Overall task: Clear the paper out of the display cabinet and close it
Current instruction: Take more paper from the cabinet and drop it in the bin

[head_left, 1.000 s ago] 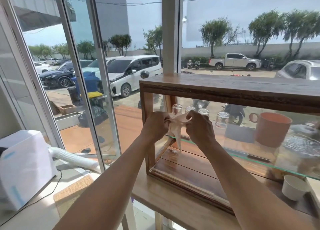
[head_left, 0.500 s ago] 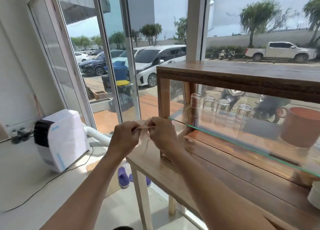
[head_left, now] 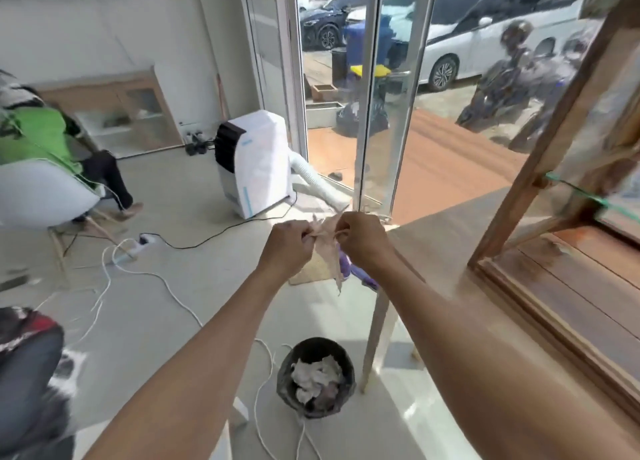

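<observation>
A crumpled beige paper (head_left: 328,248) hangs between my two hands out over the floor, left of the table. My left hand (head_left: 289,242) pinches its left edge and my right hand (head_left: 362,239) pinches its right edge. The wooden display cabinet (head_left: 540,168) with a glass shelf stands on the table at the far right; its near side looks open, with no door in sight. A black waste bin (head_left: 316,378) holding crumpled paper sits on the floor below my arms.
The wooden table (head_left: 446,238) runs along the right, one leg beside the bin. A white portable air conditioner (head_left: 252,161) stands by the glass door. White and black cables cross the floor. A seated person in green is at left.
My view has swung left and down, away from the cabinet. Both hands carried the paper from the cabinet's left end out over the floor, and the waste bin has come into sight.
</observation>
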